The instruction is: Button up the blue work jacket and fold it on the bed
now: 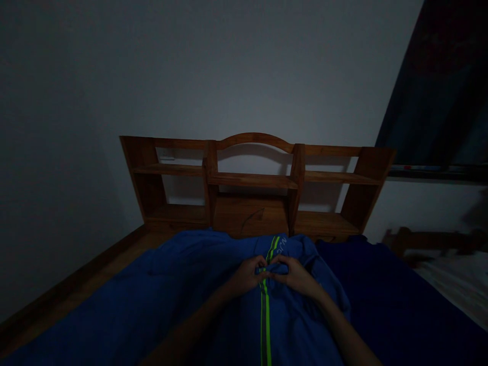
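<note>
A large blue garment (213,284), probably a jacket, lies spread over the bed. Down its middle runs a neon yellow-green stripe (266,320), and white letters (282,245) show near its far end. My left hand (248,276) pinches the fabric at the stripe from the left. Close against it, almost fingertip to fingertip, my right hand (295,275) grips a bunched fold of the same cloth. Whether a fastener lies between the fingers cannot be made out in the dim light.
Behind the garment stands a wooden headboard (249,180) with open shelves, against a pale wall (229,66). Dark blue cloth (396,295) covers the right side. A dark curtain (442,96) hangs at the upper right, above whitish bedding (453,277). Bare wood (129,251) shows at the left.
</note>
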Motion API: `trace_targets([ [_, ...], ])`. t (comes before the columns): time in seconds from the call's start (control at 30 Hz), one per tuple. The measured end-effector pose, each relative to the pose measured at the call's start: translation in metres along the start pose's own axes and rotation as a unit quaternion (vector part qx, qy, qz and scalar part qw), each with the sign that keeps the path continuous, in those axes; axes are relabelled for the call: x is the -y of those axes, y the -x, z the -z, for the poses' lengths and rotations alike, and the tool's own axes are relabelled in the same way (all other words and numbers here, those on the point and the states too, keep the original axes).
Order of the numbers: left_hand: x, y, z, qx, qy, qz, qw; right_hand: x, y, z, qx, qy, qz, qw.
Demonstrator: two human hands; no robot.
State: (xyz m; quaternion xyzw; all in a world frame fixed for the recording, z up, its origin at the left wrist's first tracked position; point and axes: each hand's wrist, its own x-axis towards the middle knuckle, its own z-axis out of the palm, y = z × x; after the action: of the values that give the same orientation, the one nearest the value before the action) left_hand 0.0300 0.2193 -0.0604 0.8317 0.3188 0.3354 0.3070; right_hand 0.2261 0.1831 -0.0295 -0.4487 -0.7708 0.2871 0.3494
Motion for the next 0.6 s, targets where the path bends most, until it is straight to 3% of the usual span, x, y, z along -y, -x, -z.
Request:
trace_targets([
  [0.37,0.015,-0.004,0.004,0.066,0.065,0.035,0.995,-0.009,-0.001,0.003,0.002,-0.015,0.039,0.999],
  [0.6,0.01,-0.003,0.009,0.051,0.082,0.047,0.994,-0.003,0.001,0.004,0.004,-0.059,0.004,0.998],
])
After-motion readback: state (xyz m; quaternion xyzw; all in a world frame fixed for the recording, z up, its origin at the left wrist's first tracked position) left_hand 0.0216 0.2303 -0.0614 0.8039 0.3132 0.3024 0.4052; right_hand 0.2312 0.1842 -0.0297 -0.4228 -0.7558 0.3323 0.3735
